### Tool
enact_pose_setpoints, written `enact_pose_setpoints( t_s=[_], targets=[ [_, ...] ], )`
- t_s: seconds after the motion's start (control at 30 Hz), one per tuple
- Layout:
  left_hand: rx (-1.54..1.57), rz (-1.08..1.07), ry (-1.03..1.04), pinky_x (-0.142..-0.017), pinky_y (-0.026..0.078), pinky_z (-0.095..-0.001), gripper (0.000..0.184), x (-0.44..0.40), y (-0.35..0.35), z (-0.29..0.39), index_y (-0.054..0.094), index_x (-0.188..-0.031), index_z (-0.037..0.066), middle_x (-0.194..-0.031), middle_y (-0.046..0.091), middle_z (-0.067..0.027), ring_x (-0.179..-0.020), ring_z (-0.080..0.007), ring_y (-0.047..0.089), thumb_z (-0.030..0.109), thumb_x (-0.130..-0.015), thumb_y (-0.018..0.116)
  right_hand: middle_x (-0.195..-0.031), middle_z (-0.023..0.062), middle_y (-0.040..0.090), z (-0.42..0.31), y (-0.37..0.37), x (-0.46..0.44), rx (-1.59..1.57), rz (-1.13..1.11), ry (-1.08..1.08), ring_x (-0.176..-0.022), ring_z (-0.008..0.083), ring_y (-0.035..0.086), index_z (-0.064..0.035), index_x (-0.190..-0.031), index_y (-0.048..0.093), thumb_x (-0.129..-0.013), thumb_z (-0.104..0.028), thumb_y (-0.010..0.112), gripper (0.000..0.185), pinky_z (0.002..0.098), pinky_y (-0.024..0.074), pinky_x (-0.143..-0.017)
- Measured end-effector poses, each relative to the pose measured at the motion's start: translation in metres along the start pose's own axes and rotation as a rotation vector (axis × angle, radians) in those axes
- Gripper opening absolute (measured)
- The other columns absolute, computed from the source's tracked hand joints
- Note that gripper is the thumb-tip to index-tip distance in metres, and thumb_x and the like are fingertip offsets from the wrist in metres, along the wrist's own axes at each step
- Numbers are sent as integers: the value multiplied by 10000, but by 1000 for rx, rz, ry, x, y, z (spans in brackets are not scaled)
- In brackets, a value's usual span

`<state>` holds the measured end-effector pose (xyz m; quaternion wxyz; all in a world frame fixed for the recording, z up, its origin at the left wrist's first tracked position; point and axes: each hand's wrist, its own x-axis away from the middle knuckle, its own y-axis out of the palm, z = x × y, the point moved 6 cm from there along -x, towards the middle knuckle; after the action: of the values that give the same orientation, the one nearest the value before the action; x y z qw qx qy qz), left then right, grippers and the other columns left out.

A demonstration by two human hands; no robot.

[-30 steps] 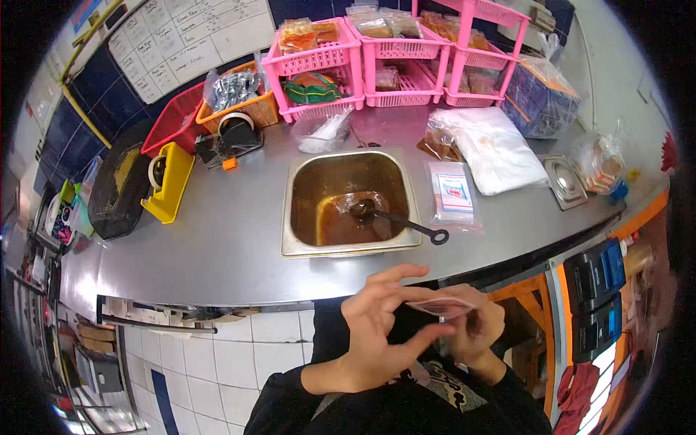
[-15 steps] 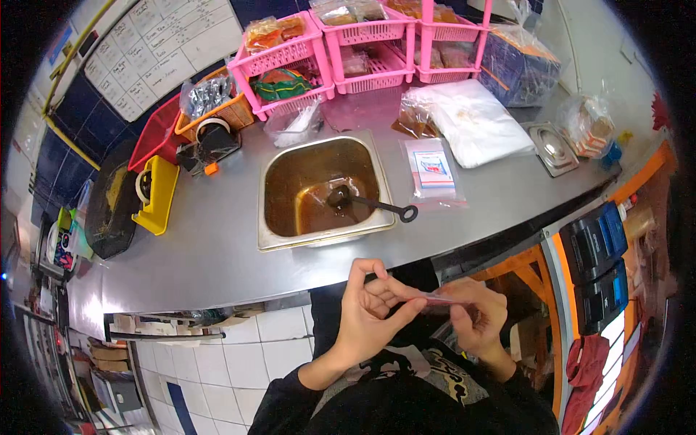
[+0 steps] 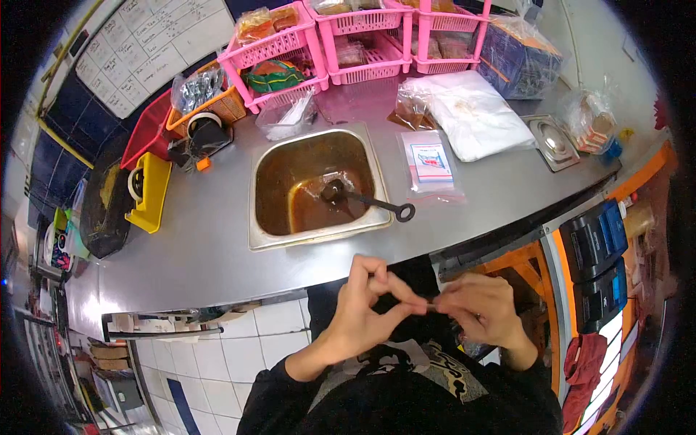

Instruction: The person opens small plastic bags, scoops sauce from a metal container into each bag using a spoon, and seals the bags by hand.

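My left hand (image 3: 370, 308) is closed in a pinch, thumb and index finger pressed together at the tips. My right hand (image 3: 482, 308) meets it, its fingers curled and pinching too. Between the fingertips is a sliver of what looks like a small thin plastic bag (image 3: 432, 307), mostly hidden by the fingers. Both hands are in front of my body, just off the counter's near edge. Beyond them on the counter sits a steel pan (image 3: 319, 240) of brown liquid, and a black ladle (image 3: 373, 202) rests in it with its handle over the right rim.
Right of the pan lie a clear pack with a printed label (image 3: 431, 163) and a stack of white plastic bags (image 3: 471, 116). Pink baskets (image 3: 370, 70) line the back. A yellow tape dispenser (image 3: 152, 196) stands left. Black devices (image 3: 598, 243) are at the right.
The hands have drawn together until their fingertips meet; the strip of plastic with a reddish edge between them is now mostly covered. The view has shifted slightly.
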<state>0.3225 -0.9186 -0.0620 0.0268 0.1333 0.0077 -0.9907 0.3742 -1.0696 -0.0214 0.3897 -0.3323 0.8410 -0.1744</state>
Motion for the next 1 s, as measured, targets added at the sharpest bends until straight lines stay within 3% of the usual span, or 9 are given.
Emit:
enact_pose_setpoints(
  t_s=[0.2,0.3,0.33,0.43,0.5,0.53,0.63,0.77,1.0],
  targets=[
    [-52,68,170,-653,527,-240,360,-4,-8,31,340,-1000,-8,-866,679,-155,-763,-182,674,-111,-781,607,-739,107,651,-5,-26,-25,85,-155,74,-627,253,642,-22,-826,647,-626,75,590,230,321,519,-568],
    [-350,165,382,-625,553,-318,396,-2,-25,54,285,-1075,-11,-847,633,-261,-716,-279,660,-181,-798,511,-660,81,606,19,-51,-60,0,103,392,-589,142,604,27,-799,601,-862,-14,489,135,263,456,-518],
    [-129,127,414,-737,538,-307,247,3,-30,53,443,-1095,-67,-978,643,-230,-838,-248,670,-111,-856,483,-672,68,605,35,-56,-72,-4,175,372,-584,116,579,30,-800,596,-880,-52,498,151,247,446,-516],
    [213,111,395,-841,506,-352,351,14,-29,46,466,-1135,0,-1146,565,-249,-924,-312,646,-173,-852,353,-711,67,608,87,-65,-122,-37,297,370,-616,77,538,40,-828,601,-883,-136,548,192,244,437,-558],
    [87,61,345,-806,518,-401,285,10,-29,43,436,-1120,3,-1087,575,-276,-899,-354,642,-124,-880,347,-675,106,598,135,-69,-160,171,313,181,-642,129,568,42,-887,603,-884,-178,551,227,300,465,-615],
    [-37,10,278,-771,530,-451,222,9,-26,38,406,-1105,7,-1029,585,-303,-874,-395,639,-76,-909,341,-672,121,601,154,-68,-171,146,238,373,-672,129,569,33,-968,593,-884,-181,552,234,297,462,-630],
    [-69,-44,232,-877,479,-398,292,11,-25,33,469,-1109,23,-1092,581,-248,-991,-321,604,-115,-862,398,-725,100,602,160,-75,-178,584,412,262,-652,98,549,18,-1038,575,-898,-197,540,259,269,444,-564],
    [-110,-96,127,-896,457,-335,333,2,-12,22,449,-1136,1,-1146,566,-187,-1038,-254,568,-95,-826,527,-761,-3,512,97,-57,-121,-242,544,356,-546,33,417,-3,-1117,532,-938,-206,481,275,168,333,-473],
    [242,-40,-26,-903,456,-314,389,-27,18,-1,423,-1212,-48,-1125,541,-146,-1033,-190,552,-31,-850,565,-813,54,508,17,-2,-38,-61,384,180,-566,18,439,-14,-1214,439,-837,-24,600,411,173,348,-463]
  ],
)
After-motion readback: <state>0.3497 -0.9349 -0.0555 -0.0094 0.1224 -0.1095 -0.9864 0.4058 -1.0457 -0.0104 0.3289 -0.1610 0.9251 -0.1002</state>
